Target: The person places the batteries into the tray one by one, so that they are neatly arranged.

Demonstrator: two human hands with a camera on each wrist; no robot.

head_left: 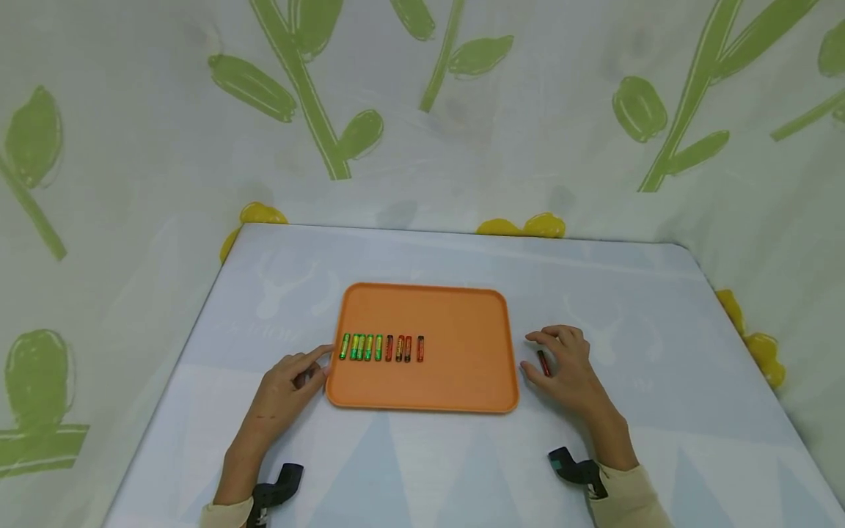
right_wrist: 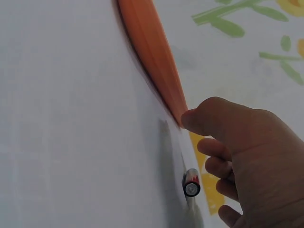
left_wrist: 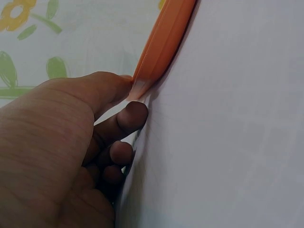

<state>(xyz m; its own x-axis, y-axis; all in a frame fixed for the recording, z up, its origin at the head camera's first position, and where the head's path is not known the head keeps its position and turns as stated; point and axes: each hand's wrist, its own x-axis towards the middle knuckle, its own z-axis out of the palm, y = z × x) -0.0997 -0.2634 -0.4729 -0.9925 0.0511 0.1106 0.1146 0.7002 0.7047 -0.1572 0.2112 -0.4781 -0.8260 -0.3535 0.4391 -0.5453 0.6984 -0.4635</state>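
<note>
An orange tray [head_left: 462, 352] lies on the table, with several green batteries [head_left: 367, 347] and several red batteries [head_left: 399, 348] in a row across its left half. My left hand [head_left: 280, 389] is at the tray's left side, its thumb and forefinger touching the rim, as the left wrist view also shows. To the right of the tray, a loose red and black battery [head_left: 544, 363] lies on the table. My right hand [head_left: 571, 370] is around it, fingers and thumb spread apart. In the right wrist view this battery [right_wrist: 191, 183] lies apart from the fingers.
The white table [head_left: 436, 469] has a pale blue pattern and stands against a light cloth backdrop [head_left: 528, 147] printed with green plants and yellow shapes. Black wrist mounts [head_left: 574, 469] sit on both wrists, beside the sleeves.
</note>
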